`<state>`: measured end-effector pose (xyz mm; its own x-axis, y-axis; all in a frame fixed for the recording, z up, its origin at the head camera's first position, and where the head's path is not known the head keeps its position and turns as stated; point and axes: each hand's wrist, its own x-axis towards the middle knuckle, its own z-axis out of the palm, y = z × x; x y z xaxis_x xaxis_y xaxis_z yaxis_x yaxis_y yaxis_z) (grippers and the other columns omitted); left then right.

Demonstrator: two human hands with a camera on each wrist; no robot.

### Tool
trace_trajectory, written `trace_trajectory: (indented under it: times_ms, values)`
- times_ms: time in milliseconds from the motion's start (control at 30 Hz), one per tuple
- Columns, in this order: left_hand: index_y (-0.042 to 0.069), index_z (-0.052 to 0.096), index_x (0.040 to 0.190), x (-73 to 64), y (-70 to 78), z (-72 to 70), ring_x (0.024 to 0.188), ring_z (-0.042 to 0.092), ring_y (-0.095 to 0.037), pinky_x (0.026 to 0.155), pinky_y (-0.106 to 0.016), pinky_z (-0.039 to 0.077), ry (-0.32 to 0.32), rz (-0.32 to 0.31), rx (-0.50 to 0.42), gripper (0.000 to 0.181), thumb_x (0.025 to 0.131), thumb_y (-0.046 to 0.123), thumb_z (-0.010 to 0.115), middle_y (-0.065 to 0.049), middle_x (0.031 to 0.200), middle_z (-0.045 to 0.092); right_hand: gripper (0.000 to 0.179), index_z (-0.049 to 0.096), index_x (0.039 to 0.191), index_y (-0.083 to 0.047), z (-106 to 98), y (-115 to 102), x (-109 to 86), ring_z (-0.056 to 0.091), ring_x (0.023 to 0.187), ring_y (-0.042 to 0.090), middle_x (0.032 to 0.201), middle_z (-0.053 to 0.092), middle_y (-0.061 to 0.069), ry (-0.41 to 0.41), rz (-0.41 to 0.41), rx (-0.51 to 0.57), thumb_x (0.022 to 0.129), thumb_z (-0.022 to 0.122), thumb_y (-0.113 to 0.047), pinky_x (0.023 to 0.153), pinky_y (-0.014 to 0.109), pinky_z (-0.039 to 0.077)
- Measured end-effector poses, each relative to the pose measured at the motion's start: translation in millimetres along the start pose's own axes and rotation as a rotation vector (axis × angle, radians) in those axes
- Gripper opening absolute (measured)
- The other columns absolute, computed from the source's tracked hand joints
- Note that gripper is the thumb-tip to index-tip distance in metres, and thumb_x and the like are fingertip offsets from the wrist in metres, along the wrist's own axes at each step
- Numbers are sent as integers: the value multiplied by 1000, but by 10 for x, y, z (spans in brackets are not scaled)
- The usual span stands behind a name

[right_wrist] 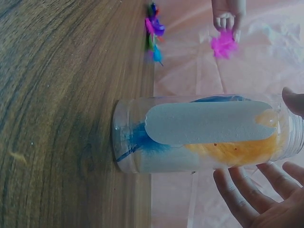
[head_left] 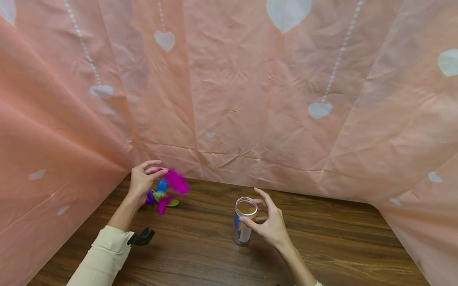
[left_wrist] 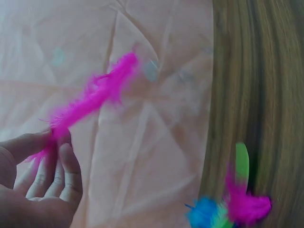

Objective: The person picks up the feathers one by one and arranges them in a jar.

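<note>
Magenta feather (head_left: 177,181), one: at left, above loose feathers (head_left: 150,196); likely light, soft, easily crushed, best taken by its quill end. Left hand (head_left: 142,179): thumb and fingers nearly together, pinching it near one end. Clear jar (head_left: 243,234): upright, farther right, likely stiff, slippery; right hand (head_left: 272,224) half-spread, curved loosely round its upper part.

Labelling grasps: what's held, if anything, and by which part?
Left hand pinches a magenta feather near one end; right hand holds the clear jar around its upper part.
</note>
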<state>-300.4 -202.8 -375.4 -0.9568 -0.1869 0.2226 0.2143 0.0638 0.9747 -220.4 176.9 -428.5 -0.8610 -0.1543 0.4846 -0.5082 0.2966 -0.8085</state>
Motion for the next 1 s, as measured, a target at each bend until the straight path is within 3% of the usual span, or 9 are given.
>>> trace_trajectory:
  times_ms: [167, 300, 600, 833, 1000]
  values:
    - [9, 68, 103, -36, 59, 77, 68, 74, -8, 68, -24, 61, -35, -36, -183, 22, 93, -10, 70, 7, 74, 76, 83, 44, 148, 3, 0, 9, -6, 70, 95, 47, 113, 70, 25, -3, -17, -2, 79, 89, -7, 69, 35, 64]
    - [12, 69, 98, -49, 92, 125, 66, 74, -12, 69, -27, 62, -53, -48, -276, 27, 92, -14, 68, 2, 75, 76, 83, 44, 148, 4, -1, 12, -6, 71, 94, 45, 112, 71, 23, 1, -20, -8, 79, 89, -7, 69, 35, 64]
    - [10, 69, 105, -70, 161, 185, 75, 74, -7, 76, -25, 61, -61, -21, -201, 27, 91, -13, 71, 6, 75, 74, 84, 43, 149, 4, -6, 9, -2, 70, 95, 47, 113, 70, 25, 0, -16, -4, 79, 89, -7, 69, 35, 64]
    - [-3, 64, 118, -66, 152, 209, 73, 73, -8, 75, -26, 61, -63, -29, -184, 29, 91, -12, 71, 6, 74, 73, 84, 45, 150, -2, -5, 22, -1, 70, 95, 45, 114, 70, 24, 2, -10, -4, 79, 90, -8, 68, 34, 63]
    - [7, 67, 110, -71, 139, 213, 73, 72, -6, 71, -22, 60, -49, -24, -150, 30, 88, -12, 74, 8, 77, 71, 85, 44, 151, -4, -6, 24, 1, 70, 95, 44, 114, 70, 25, 0, -10, -5, 79, 90, -9, 68, 34, 63]
